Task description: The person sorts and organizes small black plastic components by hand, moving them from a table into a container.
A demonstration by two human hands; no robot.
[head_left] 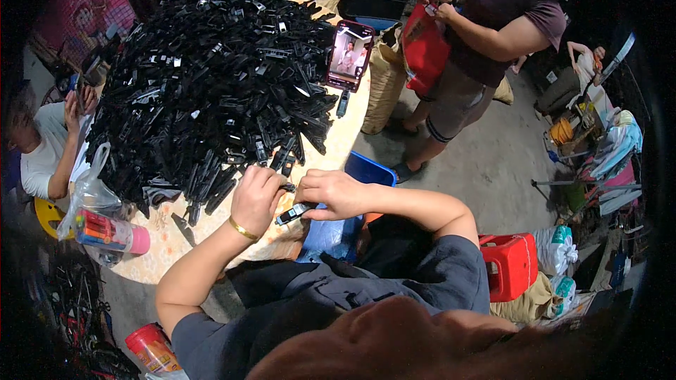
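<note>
A big heap of black plastic parts (211, 84), some with pale or silvery bits, covers most of the round table. At its near edge my left hand (255, 200), with a gold bangle on the wrist, is closed, its fingertips by a small dark piece (287, 187); most of its grip is hidden. Close beside it, over the table's rim, my right hand (335, 194) is closed on a short black plastic part (291, 214) with a pale section. Below my right hand is a blue tub (327, 236), partly covered by my arm.
A phone (350, 55) stands at the table's right edge. A pen jar (113, 231) and plastic bag (95, 190) lie left. One person (507, 35) holds a red bag (424, 49) beside a woven sack (384, 84); another sits left (49, 148). A red stool (508, 267) stands right.
</note>
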